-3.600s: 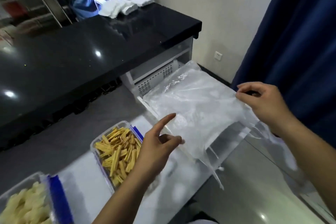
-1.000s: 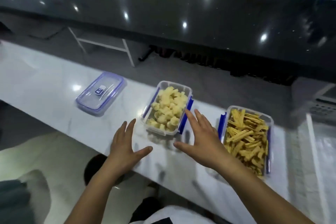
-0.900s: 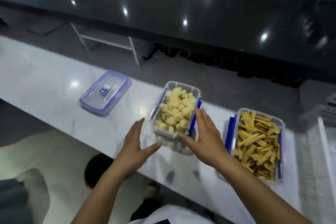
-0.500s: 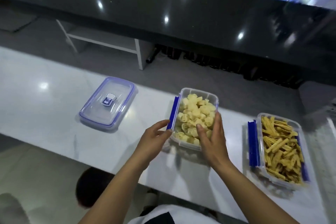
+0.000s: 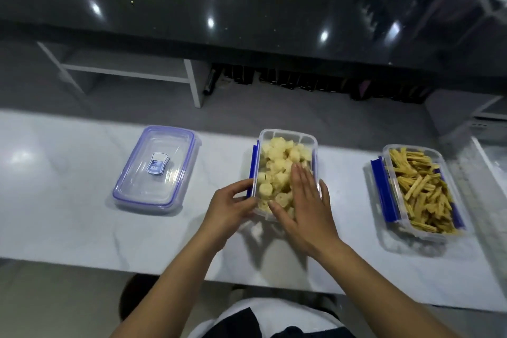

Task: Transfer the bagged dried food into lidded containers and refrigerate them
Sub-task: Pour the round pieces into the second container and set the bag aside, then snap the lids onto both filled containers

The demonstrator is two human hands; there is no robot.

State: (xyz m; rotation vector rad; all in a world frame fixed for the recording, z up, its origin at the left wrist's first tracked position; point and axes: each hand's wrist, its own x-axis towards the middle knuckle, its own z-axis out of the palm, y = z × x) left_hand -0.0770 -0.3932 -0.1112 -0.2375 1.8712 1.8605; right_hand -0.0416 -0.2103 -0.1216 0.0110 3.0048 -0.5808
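Nearest to us, our left hand (image 5: 229, 207) grips the near left corner of the middle container (image 5: 285, 173), its fingers (image 5: 241, 190) curled against the blue side clip (image 5: 253, 170). Our right hand (image 5: 304, 204) lies flat over the pale dried food chunks (image 5: 277, 164) heaped in that open box, fingers straight and together, pressing on the food and holding nothing. The container stands on the white marble tabletop (image 5: 68, 195), near its middle. To the right, well apart, a second open container (image 5: 419, 192) holds yellow dried strips (image 5: 417, 186), with blue clips along both long sides. To the left, a clear lid with a blue rim (image 5: 156, 169) lies flat on the tabletop, a small label at its centre. Beyond the tabletop runs grey floor, then a white shelf frame (image 5: 123, 71) under a glossy black counter (image 5: 247, 3).
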